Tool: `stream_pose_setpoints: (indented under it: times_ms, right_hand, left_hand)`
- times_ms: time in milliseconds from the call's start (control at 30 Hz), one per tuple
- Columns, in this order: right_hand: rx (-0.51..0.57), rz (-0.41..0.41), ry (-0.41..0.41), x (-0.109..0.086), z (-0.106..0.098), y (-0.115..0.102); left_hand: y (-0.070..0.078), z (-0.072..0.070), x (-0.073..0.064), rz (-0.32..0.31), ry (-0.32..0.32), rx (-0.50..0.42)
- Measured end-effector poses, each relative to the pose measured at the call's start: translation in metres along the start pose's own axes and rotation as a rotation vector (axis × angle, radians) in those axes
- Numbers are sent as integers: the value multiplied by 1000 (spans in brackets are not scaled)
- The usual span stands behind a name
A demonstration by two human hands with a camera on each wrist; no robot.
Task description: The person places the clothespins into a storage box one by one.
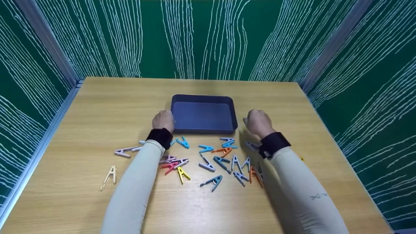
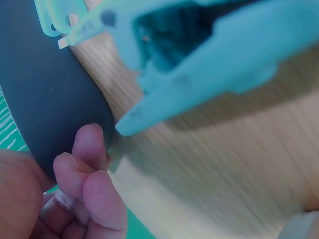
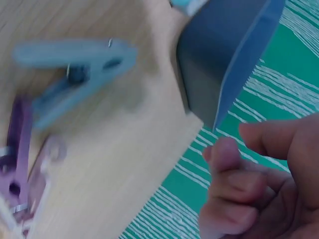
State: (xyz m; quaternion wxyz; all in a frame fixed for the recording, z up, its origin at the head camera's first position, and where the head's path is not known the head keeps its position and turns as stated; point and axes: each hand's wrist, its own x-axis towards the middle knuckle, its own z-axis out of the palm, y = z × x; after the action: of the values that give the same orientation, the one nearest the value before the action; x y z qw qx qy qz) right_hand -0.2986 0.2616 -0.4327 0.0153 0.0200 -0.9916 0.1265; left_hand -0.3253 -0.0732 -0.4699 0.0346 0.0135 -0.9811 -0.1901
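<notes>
A dark rectangular tray sits on the table with bare floor showing inside. My left hand is right at its left side; in the left wrist view its loosely curled fingers come close to the tray's outer wall, with nothing seen between them. To the right of the tray, a small gap away, is my right hand. Its thumb and bent fingers stand apart and hold nothing in the right wrist view. A turquoise clothespin looms large near the left wrist.
Several coloured clothespins lie scattered in front of the tray, among them a yellow clothespin, a red clothespin and an orange clothespin. A cream clothespin lies apart at left. Green panels with white streaks enclose the wooden table.
</notes>
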Motion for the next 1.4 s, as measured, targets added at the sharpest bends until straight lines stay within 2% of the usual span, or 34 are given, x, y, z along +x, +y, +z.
stream_pose_setpoints:
  times_ms: [200,367,467,567,667,967,1200,1300,1400]
  right_hand:
    - [18,-31,-104,-18,-9,19]
    - [32,-73,-202,-35,-6,22]
    - [-1,-90,-261,-42,-1,21]
    - [-46,-85,-287,-46,6,20]
    - [-82,-88,-273,-47,13,22]
    - [-83,-92,-265,-47,20,27]
    - [-91,-80,-267,-47,12,25]
    - [-43,-80,-220,-47,1,21]
    - [30,-93,-123,-47,-7,14]
  left_hand:
    - [2,-2,-3,25,5,7]
    - [1,-4,-4,15,22,9]
    - [-1,-4,-4,7,30,5]
    - [-3,-1,-3,-2,28,4]
    - [-3,0,-3,-8,18,2]
    - [-2,1,-4,-3,35,-17]
    - [-1,4,-2,22,56,-16]
    - [-1,5,-1,24,61,-21]
    - [-2,7,0,24,60,-28]
